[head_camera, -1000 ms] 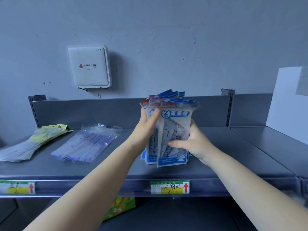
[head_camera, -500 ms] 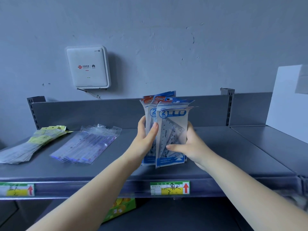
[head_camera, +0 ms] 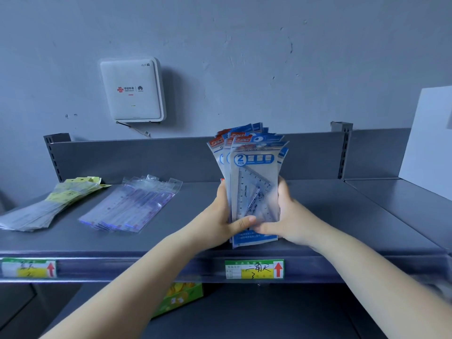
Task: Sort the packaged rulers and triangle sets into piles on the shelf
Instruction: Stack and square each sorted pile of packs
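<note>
A stack of packaged triangle sets (head_camera: 253, 182), clear bags with blue and red headers, stands upright on the grey metal shelf (head_camera: 342, 216). My left hand (head_camera: 223, 217) grips its left side, thumb across the front near the bottom. My right hand (head_camera: 285, 217) grips the right side, thumb meeting the left one. Further left on the shelf lies a fanned pile of clear packaged rulers (head_camera: 132, 204). At the far left lies another pile of rulers with yellow-green headers (head_camera: 49, 204).
A white router box (head_camera: 132, 90) hangs on the wall above the shelf's back panel. Price labels (head_camera: 254, 269) sit on the shelf's front edge. A white board (head_camera: 428, 140) leans at the right. A green box (head_camera: 181, 298) lies on the lower shelf.
The stack has been squared up and its bottom edge lowered to the shelf. My left hand slid from the upper front down to the lower left side.
</note>
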{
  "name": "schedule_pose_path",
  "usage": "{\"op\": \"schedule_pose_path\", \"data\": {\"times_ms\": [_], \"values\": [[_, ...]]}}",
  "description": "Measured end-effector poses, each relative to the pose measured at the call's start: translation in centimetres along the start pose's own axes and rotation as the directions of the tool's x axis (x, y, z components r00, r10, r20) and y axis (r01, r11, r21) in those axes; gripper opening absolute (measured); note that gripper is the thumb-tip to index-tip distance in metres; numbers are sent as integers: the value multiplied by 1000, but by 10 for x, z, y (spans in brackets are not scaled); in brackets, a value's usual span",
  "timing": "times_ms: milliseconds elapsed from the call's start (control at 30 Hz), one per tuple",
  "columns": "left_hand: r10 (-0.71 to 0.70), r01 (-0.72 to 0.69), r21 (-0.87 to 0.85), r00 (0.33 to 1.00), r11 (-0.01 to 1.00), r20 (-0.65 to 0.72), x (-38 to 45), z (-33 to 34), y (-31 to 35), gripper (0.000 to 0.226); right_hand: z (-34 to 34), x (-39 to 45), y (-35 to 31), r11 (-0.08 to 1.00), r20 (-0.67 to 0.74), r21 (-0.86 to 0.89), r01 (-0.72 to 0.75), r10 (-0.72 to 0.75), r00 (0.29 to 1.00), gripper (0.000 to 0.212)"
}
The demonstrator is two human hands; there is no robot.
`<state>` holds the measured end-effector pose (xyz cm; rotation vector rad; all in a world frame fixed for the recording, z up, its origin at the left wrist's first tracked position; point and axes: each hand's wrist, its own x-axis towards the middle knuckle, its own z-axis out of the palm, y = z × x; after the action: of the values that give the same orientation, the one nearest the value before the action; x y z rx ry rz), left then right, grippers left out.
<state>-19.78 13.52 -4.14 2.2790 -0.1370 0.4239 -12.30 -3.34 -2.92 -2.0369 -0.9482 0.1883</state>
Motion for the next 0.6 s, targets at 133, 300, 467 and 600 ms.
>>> {"op": "schedule_pose_path", "data": {"times_ms": [133,300,467,600], "values": [[41,-43,-88,999,995,-32,2,4,6,80,1,-1,-3,1000,-20,3,20,-20,1000,117],[51,-80,-275,992,958,-111,4,-1,14,74,-2,-7,-9,995,-79,61,80,-75,994,123],[22,-75,-305,985,950,-172,13,1,28,73,-1,3,-11,992,-128,8,130,-128,984,111],[70,-124,-302,980,945,-184,19,-11,34,81,-11,7,-17,984,-185,-84,158,-171,968,117]]}}
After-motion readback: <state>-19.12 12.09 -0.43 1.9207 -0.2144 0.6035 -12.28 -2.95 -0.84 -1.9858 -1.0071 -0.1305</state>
